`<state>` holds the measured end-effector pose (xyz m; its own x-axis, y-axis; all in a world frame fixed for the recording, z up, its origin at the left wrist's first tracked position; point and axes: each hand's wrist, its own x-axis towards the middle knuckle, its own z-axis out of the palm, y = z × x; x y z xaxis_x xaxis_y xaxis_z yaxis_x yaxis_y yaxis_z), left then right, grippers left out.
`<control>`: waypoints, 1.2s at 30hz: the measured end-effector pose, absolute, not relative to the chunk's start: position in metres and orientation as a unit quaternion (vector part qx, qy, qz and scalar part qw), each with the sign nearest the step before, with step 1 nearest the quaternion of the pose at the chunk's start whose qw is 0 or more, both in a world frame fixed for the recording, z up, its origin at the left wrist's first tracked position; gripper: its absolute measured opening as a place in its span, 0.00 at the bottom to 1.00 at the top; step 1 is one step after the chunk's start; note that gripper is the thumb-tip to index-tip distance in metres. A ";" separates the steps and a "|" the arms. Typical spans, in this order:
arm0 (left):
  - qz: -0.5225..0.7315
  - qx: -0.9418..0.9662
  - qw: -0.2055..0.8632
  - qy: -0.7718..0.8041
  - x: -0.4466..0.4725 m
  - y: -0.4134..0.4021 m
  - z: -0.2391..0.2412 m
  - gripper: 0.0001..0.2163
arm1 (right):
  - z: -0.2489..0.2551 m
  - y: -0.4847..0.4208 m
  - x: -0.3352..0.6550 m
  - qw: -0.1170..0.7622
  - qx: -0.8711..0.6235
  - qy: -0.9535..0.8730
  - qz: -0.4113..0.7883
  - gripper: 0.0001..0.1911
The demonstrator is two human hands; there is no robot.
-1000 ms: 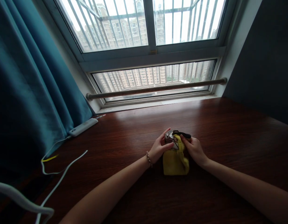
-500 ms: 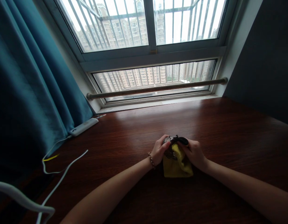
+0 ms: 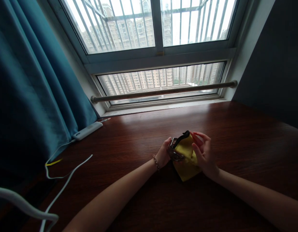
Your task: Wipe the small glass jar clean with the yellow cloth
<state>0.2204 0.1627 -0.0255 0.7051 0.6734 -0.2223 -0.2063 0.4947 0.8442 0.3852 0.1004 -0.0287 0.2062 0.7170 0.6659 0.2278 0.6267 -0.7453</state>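
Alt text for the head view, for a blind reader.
The left hand holds glasses over a dark wooden table; the right hand, fingers spread, lies against a yellow cloth draped on them. Barred window behind, teal curtain at left.

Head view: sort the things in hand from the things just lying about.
In hand:
- glasses, gripped by the left hand
- yellow cloth, against the right hand

Lying about:
- white power strip by the curtain
- white cables at the table edge
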 end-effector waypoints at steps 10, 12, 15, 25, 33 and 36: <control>0.332 0.360 0.830 0.268 0.223 0.161 -0.026 0.23 | -0.013 0.088 0.385 0.373 -0.425 -0.822 -0.070 0.15; 0.347 0.354 0.826 0.269 0.224 0.161 -0.028 0.22 | -0.010 0.087 0.383 0.386 -0.431 -0.814 -0.045 0.11; 0.351 0.354 0.821 0.278 0.226 0.160 -0.030 0.22 | -0.006 0.086 0.383 0.412 -0.398 -0.820 0.015 0.13; 0.363 0.380 0.810 0.261 0.226 0.151 -0.019 0.29 | -0.009 0.086 0.384 0.356 -0.304 -0.868 0.164 0.16; 0.344 0.401 0.798 0.289 0.228 0.155 -0.023 0.27 | -0.020 0.084 0.380 0.331 -0.445 -0.822 -0.126 0.22; 0.331 0.405 0.797 0.302 0.228 0.158 -0.026 0.29 | -0.016 0.085 0.380 0.318 -0.472 -0.812 -0.129 0.24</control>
<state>0.2283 0.1582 -0.0256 0.5988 0.7722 -0.2126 -0.2831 0.4524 0.8457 0.3798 0.0853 -0.0161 -0.3523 0.6846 0.6382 0.8484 0.5215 -0.0911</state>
